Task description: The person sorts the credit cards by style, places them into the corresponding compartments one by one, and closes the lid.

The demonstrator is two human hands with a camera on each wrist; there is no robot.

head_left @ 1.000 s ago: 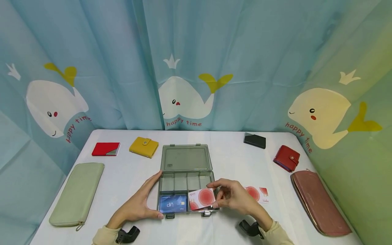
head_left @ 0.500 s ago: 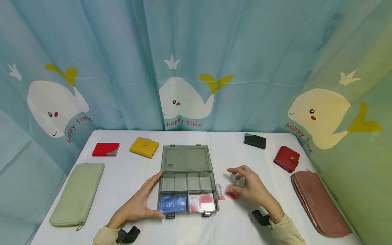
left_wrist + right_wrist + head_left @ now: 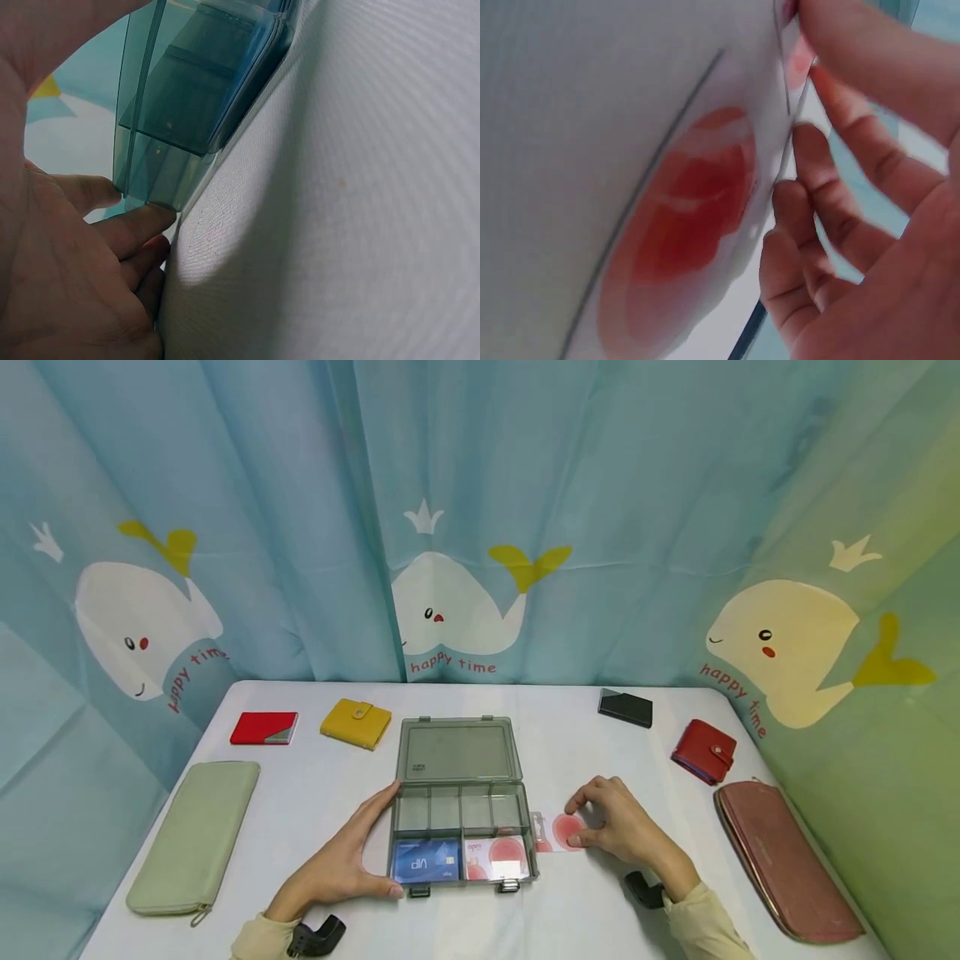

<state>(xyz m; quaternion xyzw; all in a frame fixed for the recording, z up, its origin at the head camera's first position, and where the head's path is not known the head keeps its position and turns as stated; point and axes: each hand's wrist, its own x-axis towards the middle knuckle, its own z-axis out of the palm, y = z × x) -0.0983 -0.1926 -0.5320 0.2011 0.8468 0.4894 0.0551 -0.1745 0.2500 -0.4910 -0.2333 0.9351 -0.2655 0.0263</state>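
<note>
A translucent grey compartment box (image 3: 442, 818) lies on the table with its lid (image 3: 459, 750) laid back. My left hand (image 3: 341, 852) steadies its left side, thumb at the front corner and fingers at the hinge end. In the front compartments lie a blue VIP card (image 3: 426, 862) and a white card with pink circles (image 3: 497, 858). Right of the box, my right hand (image 3: 622, 827) pinches the right end of another pink-circle card (image 3: 558, 832) with thumb and forefinger. In the right wrist view, a further red-circle card (image 3: 690, 217) lies beneath that hand, hidden from the head view.
On the left are a green zip wallet (image 3: 197, 835), a red card case (image 3: 262, 727) and a yellow snap wallet (image 3: 356, 723). To the right lie a black card case (image 3: 626, 707), a red snap wallet (image 3: 703, 750) and a brownish-pink zip wallet (image 3: 787, 860).
My right hand let go of a pink-circle card in the box's front right compartment. It moved right and its fingertips closed on another card there. The left hand stays on the box.
</note>
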